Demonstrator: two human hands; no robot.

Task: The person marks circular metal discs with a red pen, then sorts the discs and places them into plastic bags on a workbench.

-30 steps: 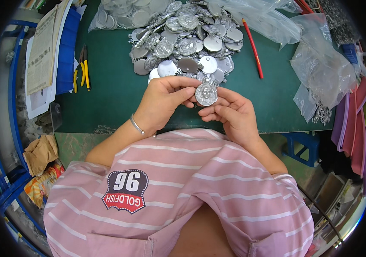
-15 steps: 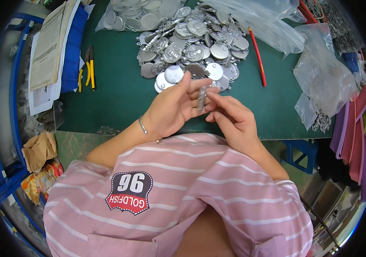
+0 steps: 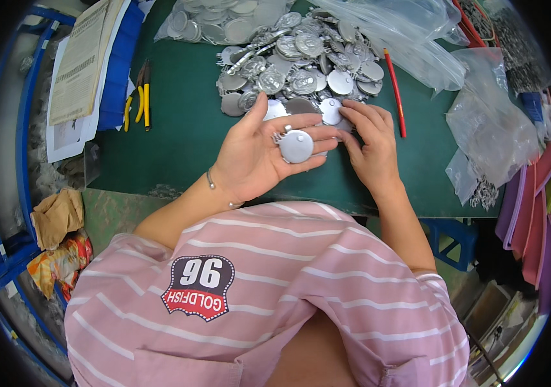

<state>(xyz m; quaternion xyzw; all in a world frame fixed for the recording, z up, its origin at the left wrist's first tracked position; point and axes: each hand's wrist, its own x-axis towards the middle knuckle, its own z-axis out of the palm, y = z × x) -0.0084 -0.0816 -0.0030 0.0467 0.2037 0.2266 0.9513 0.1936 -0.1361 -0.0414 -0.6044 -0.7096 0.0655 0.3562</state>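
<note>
My left hand is palm up with its fingers stretched out. Across those fingers lies a round silver medal, its plain face up, with a small round bump and a toothed edge piece. To the right, my right hand has its thumb and forefinger apart and nothing visible between them. Its fingertips are at the near edge of the pile, beside a bright plain disc; whether they touch it I cannot tell. The pile of silver medals has both embossed and plain faces showing, and my left fingers cover part of its front.
Clear plastic bags lie behind and right of the pile, near a red pencil. Yellow-handled pliers are at left beside a blue bin with papers. A bag of discs sits at the back.
The medal, edge-on between both hands before, now lies flat on my left fingers. My right hand has moved off it, up and right to the pile's near edge. The view has shifted slightly.
</note>
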